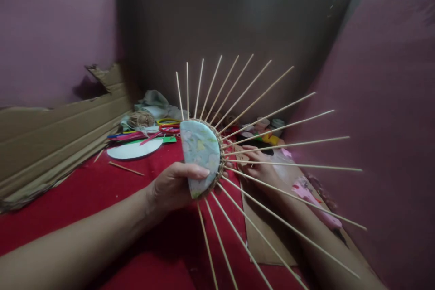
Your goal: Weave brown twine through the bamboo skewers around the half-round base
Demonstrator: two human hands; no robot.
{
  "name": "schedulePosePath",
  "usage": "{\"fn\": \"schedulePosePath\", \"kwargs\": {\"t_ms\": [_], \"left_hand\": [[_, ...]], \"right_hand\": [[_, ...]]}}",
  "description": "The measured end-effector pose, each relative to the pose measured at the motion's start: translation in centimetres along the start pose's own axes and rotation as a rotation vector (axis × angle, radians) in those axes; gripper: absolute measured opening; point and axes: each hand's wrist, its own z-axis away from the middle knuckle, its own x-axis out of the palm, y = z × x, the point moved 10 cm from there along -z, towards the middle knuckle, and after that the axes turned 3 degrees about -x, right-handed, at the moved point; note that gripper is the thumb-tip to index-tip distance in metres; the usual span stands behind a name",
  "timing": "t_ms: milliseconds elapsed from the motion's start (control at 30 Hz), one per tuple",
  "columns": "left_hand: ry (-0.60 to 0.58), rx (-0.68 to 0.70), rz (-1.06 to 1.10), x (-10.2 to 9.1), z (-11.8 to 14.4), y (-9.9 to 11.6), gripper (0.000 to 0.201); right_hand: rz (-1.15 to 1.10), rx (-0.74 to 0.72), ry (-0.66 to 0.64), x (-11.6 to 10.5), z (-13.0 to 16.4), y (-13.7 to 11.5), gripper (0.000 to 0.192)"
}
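Disc (200, 156) with pale patterned face held up on edge in left hand (171, 188), thumb clamped across its lower face, fingers hidden behind. Thin wooden sticks (272, 115) fan from its rim, mostly up and rightward. Right hand (260, 167) lies behind the fan, low over brown cardboard (263, 235); its fingers' grip cannot be told. Left hand nearer. Red cloth (102, 190) beneath; white plate (134, 148), twine ball (141, 119) beyond.

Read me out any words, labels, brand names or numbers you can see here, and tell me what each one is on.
None can be read. The round disc held in the left hand shows only a pastel pattern, no lettering. The cardboard is plain. The clutter of craft supplies behind is too small and blurred to read.
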Motion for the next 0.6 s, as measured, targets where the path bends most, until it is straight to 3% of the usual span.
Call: {"fn": "schedulePosePath", "kwargs": {"t_ms": [67,133,200,333,433,600], "left_hand": [[-0.013,-0.012,0.011,0.1,-0.1,-0.3,0.026],[-0.009,-0.030,0.018,0.1,-0.2,-0.7,0.027],[0.003,-0.042,0.015,-0.2,-0.3,-1.1,0.030],[0.004,-0.050,0.006,-0.3,-0.6,-1.6,0.030],[-0.011,-0.057,0.005,-0.2,-0.7,-1.8,0.029],[-0.017,-0.037,0.004,0.0,-0.7,-1.7,0.033]], "right_hand": [[-0.091,0.061,-0.095,1.2,0.3,-0.9,0.047],[-0.367,0.163,-0.213,3.3,1.0,-2.0,0.055],[-0.552,0.218,-0.288,5.0,1.9,-3.4,0.050],[-0.662,0.256,-0.371,7.5,3.0,-4.6,0.038],[-0.681,0.277,-0.313,7.7,3.0,-3.7,0.032],[-0.619,0.271,-0.147,6.0,2.3,-1.8,0.015]]}}
